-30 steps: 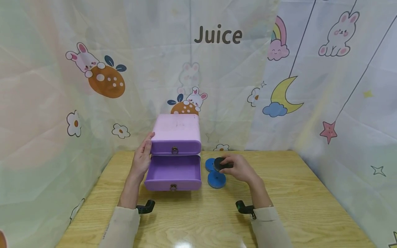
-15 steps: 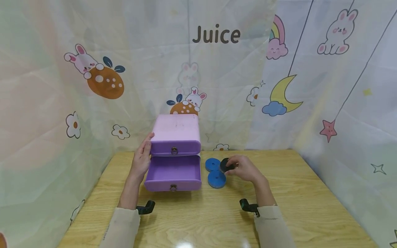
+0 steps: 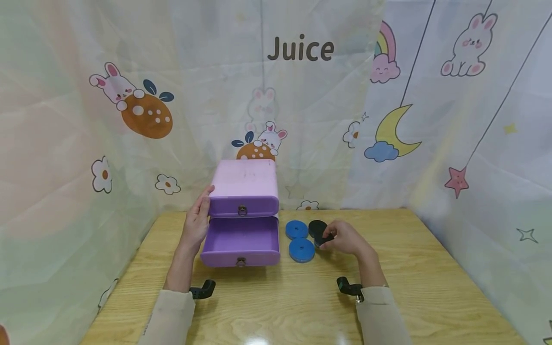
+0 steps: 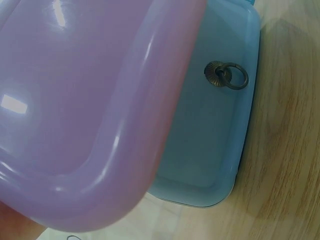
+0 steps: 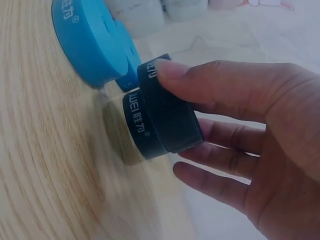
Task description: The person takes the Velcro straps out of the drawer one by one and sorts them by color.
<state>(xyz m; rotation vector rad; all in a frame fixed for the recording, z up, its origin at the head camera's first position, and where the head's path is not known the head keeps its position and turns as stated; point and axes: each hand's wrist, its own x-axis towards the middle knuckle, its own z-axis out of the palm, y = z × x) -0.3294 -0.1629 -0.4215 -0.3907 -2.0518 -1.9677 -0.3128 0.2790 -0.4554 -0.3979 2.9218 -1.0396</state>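
Right wrist view: a black roll [image 5: 172, 117] is pinched between thumb and fingers of the right hand [image 3: 344, 238]; a second black roll [image 5: 137, 132] is partly overlapped by it.
Black pair: placed just right of two blue rolls [image 3: 301, 250], which are laid flat on the wooden tabletop [image 3: 267, 306].
Left hand [image 3: 196, 223]: laid with fingers extended along the left side of a pink-and-purple drawer box [image 3: 246, 177].
Lower drawer [image 3: 263, 259]: pulled out; the upper drawer [image 3: 224, 206] is closed.
Backdrop cloth [image 3: 310, 105]: printed with rabbits, flowers, a moon and "Juice".
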